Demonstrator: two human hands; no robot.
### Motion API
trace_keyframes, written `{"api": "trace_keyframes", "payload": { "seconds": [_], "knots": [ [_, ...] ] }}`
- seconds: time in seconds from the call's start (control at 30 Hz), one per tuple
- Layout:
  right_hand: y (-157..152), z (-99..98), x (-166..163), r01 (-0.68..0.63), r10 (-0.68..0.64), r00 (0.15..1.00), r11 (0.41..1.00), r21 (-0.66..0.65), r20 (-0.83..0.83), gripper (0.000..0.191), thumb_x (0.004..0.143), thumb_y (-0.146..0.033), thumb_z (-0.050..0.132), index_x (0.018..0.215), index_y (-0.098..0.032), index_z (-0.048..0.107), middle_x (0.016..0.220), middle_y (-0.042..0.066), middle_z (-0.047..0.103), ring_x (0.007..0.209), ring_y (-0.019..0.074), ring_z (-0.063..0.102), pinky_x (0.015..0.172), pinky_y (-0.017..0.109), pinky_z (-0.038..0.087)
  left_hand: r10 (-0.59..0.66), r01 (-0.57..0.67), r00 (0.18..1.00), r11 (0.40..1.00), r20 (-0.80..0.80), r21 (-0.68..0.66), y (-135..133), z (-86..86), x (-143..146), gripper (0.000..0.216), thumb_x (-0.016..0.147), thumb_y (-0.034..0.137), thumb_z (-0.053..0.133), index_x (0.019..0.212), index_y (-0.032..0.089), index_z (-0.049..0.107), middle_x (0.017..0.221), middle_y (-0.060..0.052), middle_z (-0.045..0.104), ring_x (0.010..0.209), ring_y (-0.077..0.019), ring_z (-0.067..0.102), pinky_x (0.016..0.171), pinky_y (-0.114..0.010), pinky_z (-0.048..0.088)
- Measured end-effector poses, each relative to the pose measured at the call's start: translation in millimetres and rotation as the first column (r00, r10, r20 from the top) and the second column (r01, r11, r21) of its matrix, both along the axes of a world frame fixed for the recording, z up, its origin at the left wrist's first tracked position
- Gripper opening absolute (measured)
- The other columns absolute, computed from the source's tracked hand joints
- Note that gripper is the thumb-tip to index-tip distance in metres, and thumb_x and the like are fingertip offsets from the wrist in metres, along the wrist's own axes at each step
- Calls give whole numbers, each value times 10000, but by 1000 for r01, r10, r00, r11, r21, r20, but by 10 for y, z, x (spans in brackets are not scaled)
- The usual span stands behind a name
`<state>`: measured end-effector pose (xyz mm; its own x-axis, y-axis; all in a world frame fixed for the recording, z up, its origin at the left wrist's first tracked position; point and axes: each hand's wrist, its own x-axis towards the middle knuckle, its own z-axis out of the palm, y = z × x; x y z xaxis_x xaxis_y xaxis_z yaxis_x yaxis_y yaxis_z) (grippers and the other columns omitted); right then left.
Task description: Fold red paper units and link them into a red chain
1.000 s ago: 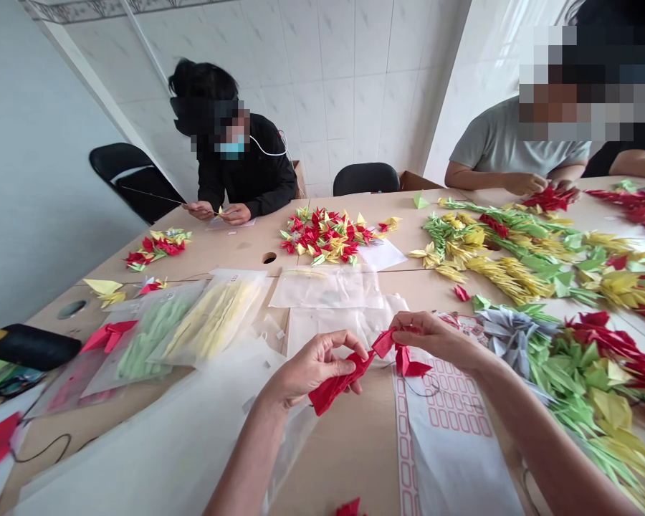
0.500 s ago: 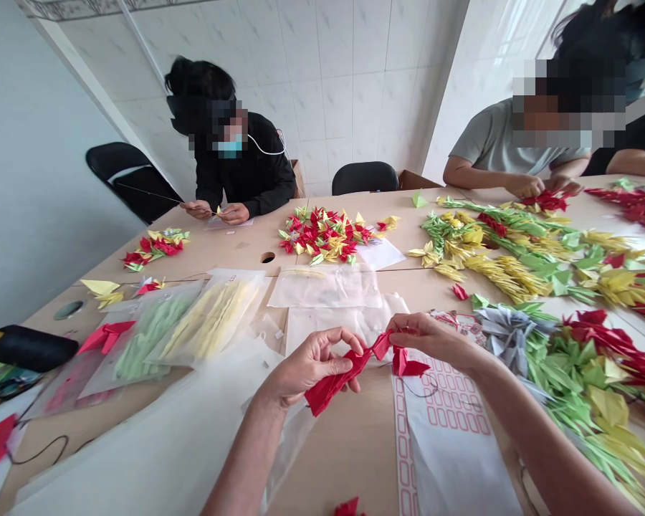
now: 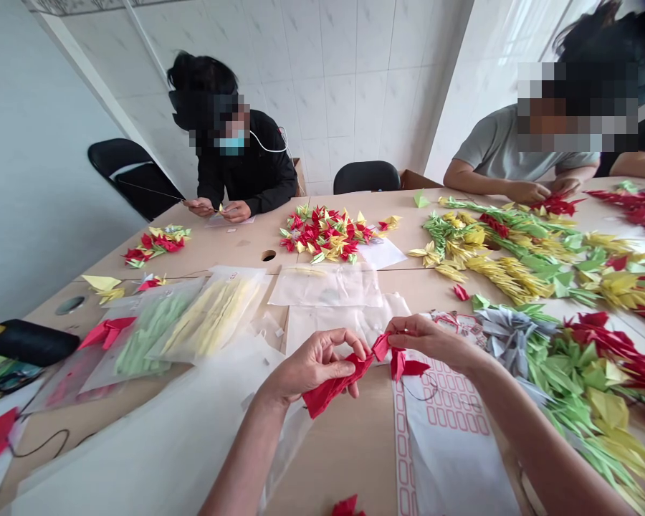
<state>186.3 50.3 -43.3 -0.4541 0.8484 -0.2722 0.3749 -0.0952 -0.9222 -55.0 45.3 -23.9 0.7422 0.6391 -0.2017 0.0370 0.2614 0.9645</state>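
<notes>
Between thumb and fingers, my left hand (image 3: 319,365) grips a stack of red folded-paper pieces (image 3: 322,398). My right hand (image 3: 427,337) pinches a smaller red folded piece (image 3: 381,346) at the upper end of that stack, and the two hands are a short way apart. Just below my right hand hangs another red folded piece (image 3: 405,366), with a thin dark thread (image 3: 422,393) near it. Underneath lies a white sheet printed with red outlined boxes (image 3: 456,408). The fingertips of my right hand are partly hidden by the paper.
Clear bags of yellow (image 3: 212,315) and green strips (image 3: 147,347) lie left, near a black thread spool (image 3: 26,351). A pile of red and yellow folded paper (image 3: 325,233) sits mid-table. Green folded pieces (image 3: 559,365) spread right. Co-workers in black (image 3: 252,168) and grey (image 3: 494,143) sit opposite.
My hands and the red folded pieces stay almost in place, with only slight finger movement. The whole view has shifted a little. The grey-shirted co-worker's hands have moved slightly.
</notes>
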Motion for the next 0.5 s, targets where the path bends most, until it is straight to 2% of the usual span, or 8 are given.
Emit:
{"api": "trace_keyframes", "payload": {
  "seconds": [0.2,0.5],
  "knots": [
    [-7,62,-3,0,0,1000,1000,13,0,272,826,-420,529,754,-166,592,643,-25,517,589,103,420,563,238,301,-24,37,987,996,-157,80,-18,1,20,105,833,234,566,910,166,546,758,0,560,607,-114,624,567,-204,418],
    [3,35,-3,13,-14,999,1000,-24,-29,306,818,-449,526,790,-162,627,670,-4,570,614,117,477,588,244,349,-25,36,988,997,-154,70,-21,17,26,90,833,231,557,892,169,533,727,9,554,610,-112,608,587,-214,412]
  ]
}}
